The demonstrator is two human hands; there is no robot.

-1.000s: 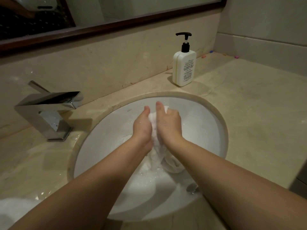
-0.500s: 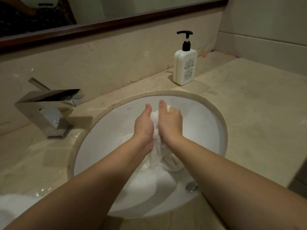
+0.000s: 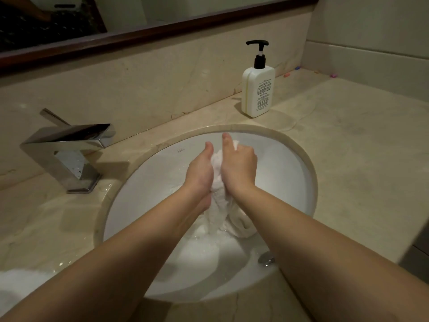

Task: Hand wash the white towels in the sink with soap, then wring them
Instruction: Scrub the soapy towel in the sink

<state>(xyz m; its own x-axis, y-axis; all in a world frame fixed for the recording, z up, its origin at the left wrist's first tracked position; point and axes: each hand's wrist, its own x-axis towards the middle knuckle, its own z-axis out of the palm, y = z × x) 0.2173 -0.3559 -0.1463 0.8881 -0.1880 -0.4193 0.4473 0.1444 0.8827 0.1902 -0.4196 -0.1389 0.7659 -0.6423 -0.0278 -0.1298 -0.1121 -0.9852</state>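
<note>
Both hands, left hand (image 3: 200, 173) and right hand (image 3: 239, 165), clamp the white towel (image 3: 217, 198) over the sink (image 3: 290, 163).

Both bare forearms reach forward over the round white ceramic sink (image 3: 290, 163). The left hand (image 3: 200, 173) and right hand (image 3: 239, 166) face each other, thumbs up, gripping the bunched white terry towel (image 3: 218, 182) between them.

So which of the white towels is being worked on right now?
The wet white towel bunched upright between the left hand and right hand over the round white sink; another white towel lies untouched on the counter's near-left edge.
</note>
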